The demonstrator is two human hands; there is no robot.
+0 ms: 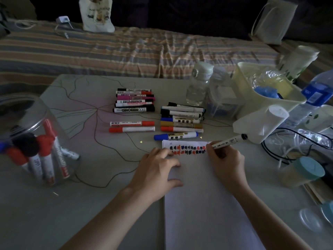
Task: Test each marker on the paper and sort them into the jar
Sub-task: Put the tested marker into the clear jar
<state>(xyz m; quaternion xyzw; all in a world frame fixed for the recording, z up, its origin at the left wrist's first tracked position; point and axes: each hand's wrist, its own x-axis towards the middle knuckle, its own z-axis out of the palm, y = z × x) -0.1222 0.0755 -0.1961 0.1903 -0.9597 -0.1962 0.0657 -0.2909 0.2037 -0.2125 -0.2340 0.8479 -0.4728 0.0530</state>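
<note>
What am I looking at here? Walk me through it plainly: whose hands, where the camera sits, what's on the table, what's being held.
There is no machine here. One picture, taken by a camera worn on a person's head, looks down at their two bare hands.

The left hand lies flat on the white paper, steadying it. The right hand grips a white marker, its tip at the end of two rows of small red, black and blue test marks.

On the table, beyond the paper, marker groups lie waiting: a stacked pile, two red-capped ones, and a mixed row. At far left a clear jar already holds several markers. Bottles and containers crowd the right side.
</note>
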